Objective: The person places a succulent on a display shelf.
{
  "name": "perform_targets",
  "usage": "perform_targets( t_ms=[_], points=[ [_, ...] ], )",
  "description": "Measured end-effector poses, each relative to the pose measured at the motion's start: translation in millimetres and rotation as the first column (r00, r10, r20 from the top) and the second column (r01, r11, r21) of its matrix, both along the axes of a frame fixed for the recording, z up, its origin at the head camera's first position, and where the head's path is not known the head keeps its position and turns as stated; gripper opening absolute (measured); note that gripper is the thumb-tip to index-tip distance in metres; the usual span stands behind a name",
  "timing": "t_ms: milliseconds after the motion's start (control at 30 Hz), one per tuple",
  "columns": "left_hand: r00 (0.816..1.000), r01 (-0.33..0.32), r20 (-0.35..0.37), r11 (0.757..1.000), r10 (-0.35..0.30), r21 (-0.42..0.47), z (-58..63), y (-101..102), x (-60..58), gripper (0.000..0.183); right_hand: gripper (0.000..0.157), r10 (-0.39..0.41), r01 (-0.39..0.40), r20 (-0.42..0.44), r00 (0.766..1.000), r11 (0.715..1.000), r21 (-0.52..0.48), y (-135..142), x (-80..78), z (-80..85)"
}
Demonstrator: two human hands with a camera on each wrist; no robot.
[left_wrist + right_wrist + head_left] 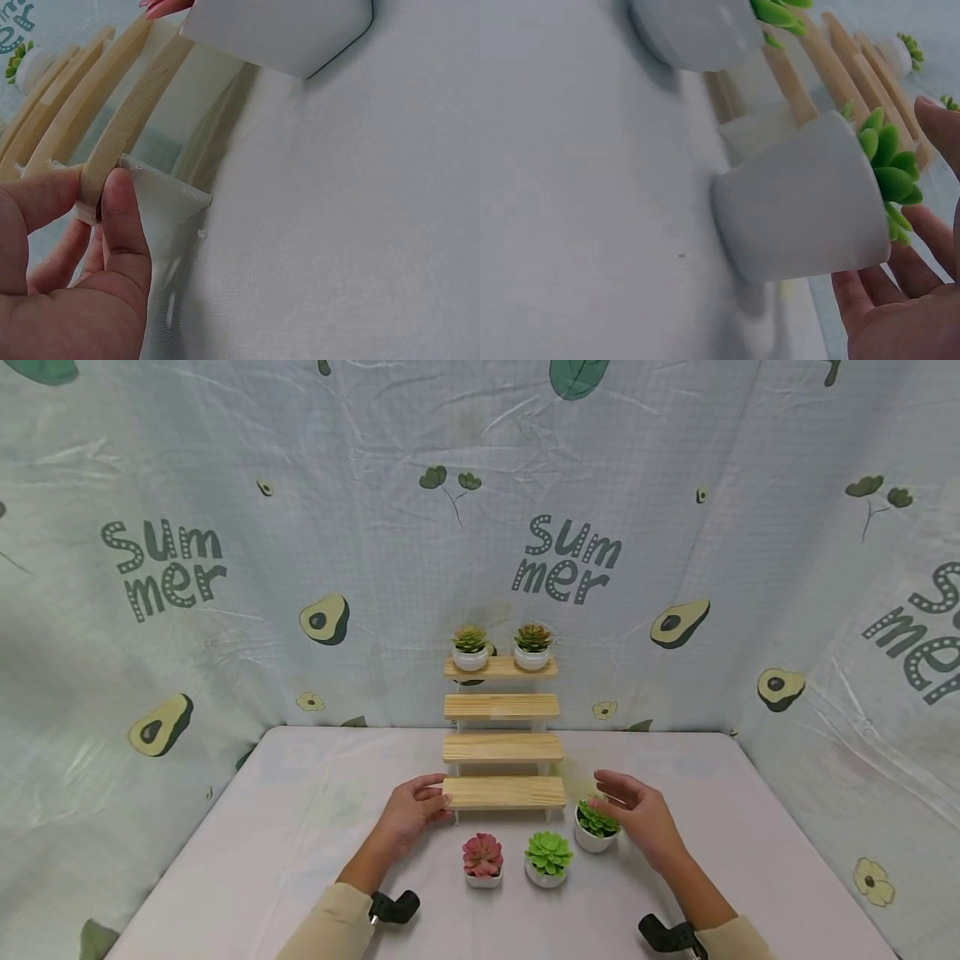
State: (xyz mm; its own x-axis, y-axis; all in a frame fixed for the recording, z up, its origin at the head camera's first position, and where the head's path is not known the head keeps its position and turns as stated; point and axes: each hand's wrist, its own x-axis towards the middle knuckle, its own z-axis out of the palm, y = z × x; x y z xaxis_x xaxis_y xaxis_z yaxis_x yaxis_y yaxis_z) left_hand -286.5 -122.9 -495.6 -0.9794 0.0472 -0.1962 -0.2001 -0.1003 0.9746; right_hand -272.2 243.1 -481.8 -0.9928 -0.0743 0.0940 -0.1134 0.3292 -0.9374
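A tiered wooden display stand stands at the back of the table. My left hand pinches the left end of its lowest shelf; in the left wrist view thumb and finger close round the shelf. My right hand is beside the stand's right end, fingers spread loosely around the top of a green potted succulent. In the right wrist view that white pot stands on the table, with the fingers behind its leafy rim and the thumb apart from it.
In front of the stand are a pink succulent in a white pot and a bright green succulent. On the top shelf sit two more succulents, one left and one right. A printed curtain hangs behind the table.
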Motion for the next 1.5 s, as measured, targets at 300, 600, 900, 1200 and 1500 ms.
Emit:
perform_targets(
  t_ms=[300,600,900,1200,1500],
  points=[
    [1.0,0.0,0.001,1.0,0.0,-0.004,-3.9,0,-1.4,0.045,0.071,-0.017,0.017,0.035,0.999,1.0,0.024,5,13.2,-12.1],
    [1.0,-0.016,-0.003,1.0,0.016,0.004,-3.1,0,-2.7,0.043,0.08,-0.008,0.006,0.05,0.999,0.999,0.041,8,21.5,-17.1],
    [1.0,-0.01,-0.004,1.0,0.01,0.005,-5.5,0,-4.7,0.043,0.081,0.009,-0.007,0.079,0.997,1.0,-0.025,6,26.4,-24.8],
    [1.0,-0.013,-0.004,1.0,0.013,0.01,-4.6,-1,-4.1,0.043,0.076,0.026,-0.023,0.062,0.998,0.998,-0.057,6,28.0,-28.8],
    [1.0,-0.005,0.001,1.0,0.005,0.009,-3.4,-1,-3.3,0.045,0.078,0.024,-0.019,0.074,0.997,0.998,-0.067,5,27.5,-30.8]
  ],
)
